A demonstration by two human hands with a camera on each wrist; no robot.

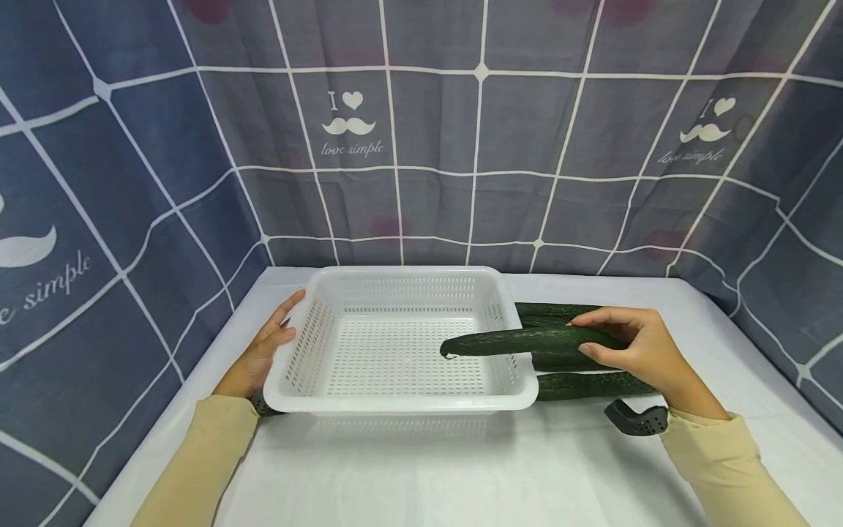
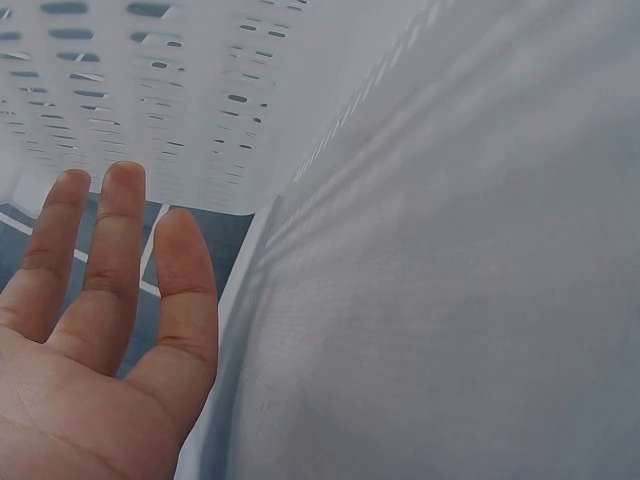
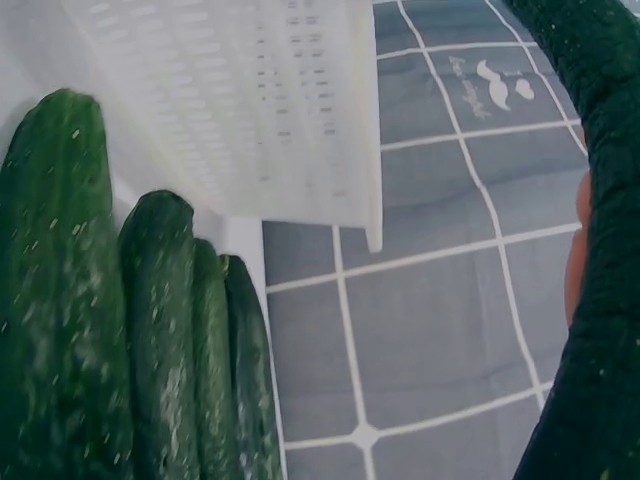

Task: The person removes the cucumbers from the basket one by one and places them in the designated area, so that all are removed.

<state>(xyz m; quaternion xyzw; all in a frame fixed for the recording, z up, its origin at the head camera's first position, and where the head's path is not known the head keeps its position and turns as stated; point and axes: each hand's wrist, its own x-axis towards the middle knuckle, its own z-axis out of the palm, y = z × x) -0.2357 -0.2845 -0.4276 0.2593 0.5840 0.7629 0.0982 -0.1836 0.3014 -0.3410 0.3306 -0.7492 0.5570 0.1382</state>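
Note:
My right hand (image 1: 642, 348) grips one end of a long dark green cucumber (image 1: 507, 342). Its free end reaches left over the right rim of a white plastic basket (image 1: 402, 404) with slotted walls and floor. In the right wrist view that cucumber runs down the right edge, with a bit of finger behind it. More cucumbers (image 1: 586, 386) lie side by side on the table, right of the basket. My left hand (image 1: 257, 355) is at the basket's left side, fingertips near the rim; in the left wrist view its fingers (image 2: 115, 240) extend fairly straight beside the slotted wall.
A white cloth covers the table (image 1: 395, 476). Grey-blue checked curtains (image 1: 435, 124) with white lines and printed moustaches hang behind the table and at both sides. A black wrist strap part (image 1: 635, 419) juts out below my right wrist.

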